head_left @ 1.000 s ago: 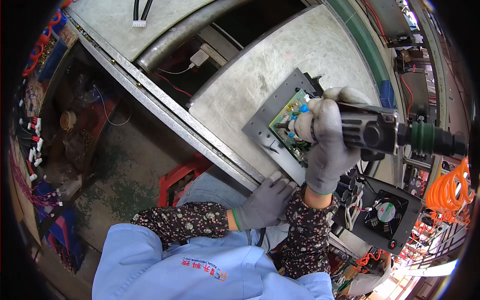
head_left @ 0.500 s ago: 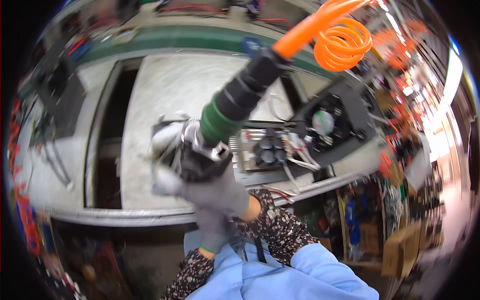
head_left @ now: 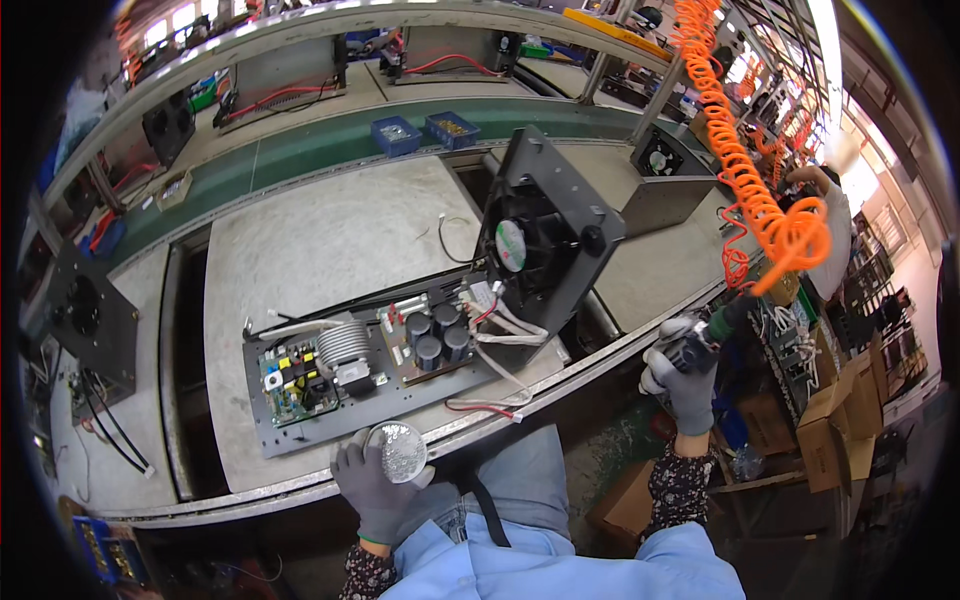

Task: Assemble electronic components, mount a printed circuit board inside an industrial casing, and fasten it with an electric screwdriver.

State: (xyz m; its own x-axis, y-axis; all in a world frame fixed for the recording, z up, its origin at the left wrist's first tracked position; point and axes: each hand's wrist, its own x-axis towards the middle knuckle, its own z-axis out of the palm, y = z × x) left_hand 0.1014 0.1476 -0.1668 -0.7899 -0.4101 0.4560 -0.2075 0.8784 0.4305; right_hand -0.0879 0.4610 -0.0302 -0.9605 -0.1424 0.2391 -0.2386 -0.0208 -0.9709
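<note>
In gray gloves, my left hand [head_left: 368, 492] grips a round, clear dish [head_left: 404, 450] of small silvery pieces at the bench's front edge. Well off to the right, my right hand [head_left: 688, 385] is closed around a black and green air screwdriver [head_left: 722, 325] that hangs from an orange coiled hose [head_left: 735, 165]. Between them on the bench lies a dark metal plate [head_left: 290, 440]. It carries a green circuit board [head_left: 290, 385], a ring-wound coil [head_left: 345, 350] and several black capacitors [head_left: 440, 335]. A black fan [head_left: 530, 245] is fixed to an upright dark panel [head_left: 575, 195] at the plate's right end.
Loose white cables [head_left: 515, 330] trail over the plate and bench edge. Two blue bins [head_left: 397, 136] stand on the green conveyor belt [head_left: 290, 150]. Another fan unit [head_left: 90, 310] sits at left. Cardboard boxes [head_left: 830, 430] lie at right, near another person's arm [head_left: 830, 225].
My right hand has carried the screwdriver from in front of me to the far right. My hands, close together before, are now apart, with the dish showing in my left.
</note>
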